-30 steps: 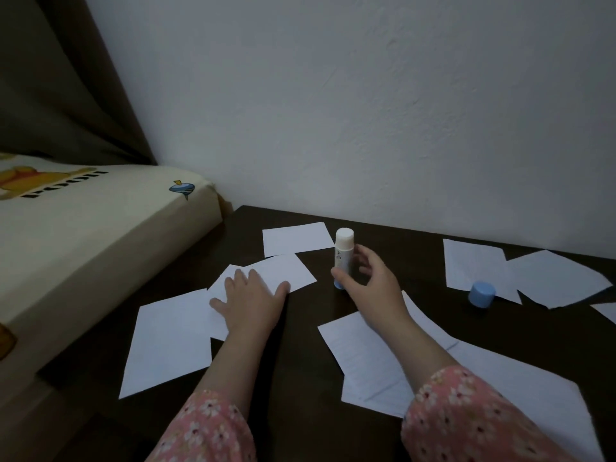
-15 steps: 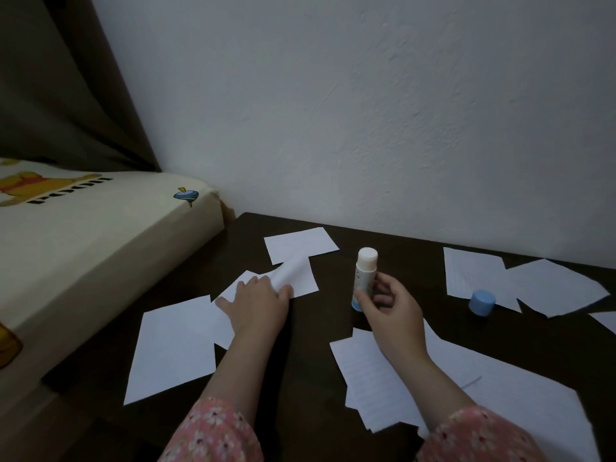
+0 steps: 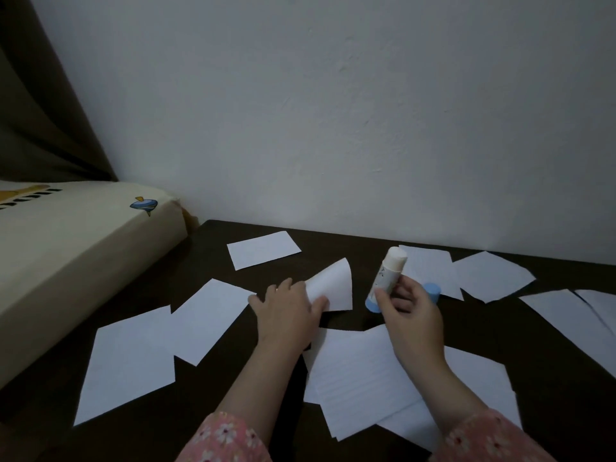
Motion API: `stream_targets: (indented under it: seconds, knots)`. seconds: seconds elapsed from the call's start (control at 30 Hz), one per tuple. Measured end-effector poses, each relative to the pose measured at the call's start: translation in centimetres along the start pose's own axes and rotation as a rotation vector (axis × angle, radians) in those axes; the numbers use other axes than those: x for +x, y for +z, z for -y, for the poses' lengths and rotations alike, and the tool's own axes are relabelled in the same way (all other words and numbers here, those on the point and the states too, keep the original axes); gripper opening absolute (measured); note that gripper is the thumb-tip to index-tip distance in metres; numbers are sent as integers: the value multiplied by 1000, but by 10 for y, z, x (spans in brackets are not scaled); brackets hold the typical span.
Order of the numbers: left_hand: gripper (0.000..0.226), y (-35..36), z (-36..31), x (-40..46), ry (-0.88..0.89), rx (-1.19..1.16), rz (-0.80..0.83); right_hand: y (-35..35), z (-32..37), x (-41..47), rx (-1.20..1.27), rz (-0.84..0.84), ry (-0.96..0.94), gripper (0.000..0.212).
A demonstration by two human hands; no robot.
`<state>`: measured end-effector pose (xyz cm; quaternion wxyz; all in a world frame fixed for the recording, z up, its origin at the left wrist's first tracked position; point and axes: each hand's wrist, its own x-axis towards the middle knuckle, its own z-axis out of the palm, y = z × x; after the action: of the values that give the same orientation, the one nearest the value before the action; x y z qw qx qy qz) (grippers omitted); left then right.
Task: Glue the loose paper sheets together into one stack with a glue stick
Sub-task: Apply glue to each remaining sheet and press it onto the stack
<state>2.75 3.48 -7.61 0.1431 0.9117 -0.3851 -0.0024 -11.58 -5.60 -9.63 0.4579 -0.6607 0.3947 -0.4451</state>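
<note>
- Dim room, pale wall behind, and a dark bench [image 3: 500, 331] strewn with loose white sheets.
- At the middle of the bench, the left hand [image 3: 286, 315] pinches a small curled sheet [image 3: 333, 285] by its near edge, thumb on top, so the far corner stands up off the wood.
- Just to the right of it, the right hand [image 3: 406, 308] has its fingers curled round the lower barrel of the glue stick [image 3: 386, 278], which is uncapped, its white tip up and tilted towards the far edge, its blue base low and nearest the curled sheet.
- My guess is that the stick's long axis must swing over, tip down and leftward, to reach the lifted paper; the right hand is the nearer one for that, with only a narrow gap between them.
- A blue cap [image 3: 433, 291] stands behind the right hand, partly hidden by it.
- A heap of lined sheets [image 3: 360, 378] lies at the near edge under both forearms; more sheets lie at the left and right.
- A bed [image 3: 66, 248] with a printed cover butts against the bench's left edge.
</note>
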Motion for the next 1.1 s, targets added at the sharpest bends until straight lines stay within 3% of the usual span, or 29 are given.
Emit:
stream_targets:
  seconds: [0.27, 0.47, 0.57, 0.67, 0.8, 0.9, 0.97, 1.03, 1.1]
  knots:
    - [66, 25, -21, 9, 49, 33, 182, -25, -7, 12, 23, 10, 20, 48]
    - [57, 24, -33, 17, 27, -39, 171, -27, -7, 21, 83, 63, 56, 42]
    - [47, 19, -46, 13, 68, -233, 115, -26, -7, 22, 105, 114, 68, 39]
    - [47, 18, -55, 4, 150, -693, 204, -23, -5, 23, 163, 167, 76, 34]
    - [42, 15, -55, -1, 203, -892, 219, -21, 1, 22, 164, 171, 97, 25]
    - [32, 9, -44, 4, 127, -1046, 235, -29, -3, 25, -56, 207, -3, 18]
    - [29, 6, -35, 9, 32, -1119, 184, -37, -11, 29, -388, 291, -127, 19]
    - [33, 7, -28, 14, -69, -1196, 135, -39, -21, 32, -698, 371, -251, 29]
    - [39, 7, -24, 15, -152, -1289, 127, -38, -25, 31, -829, 417, -291, 29]
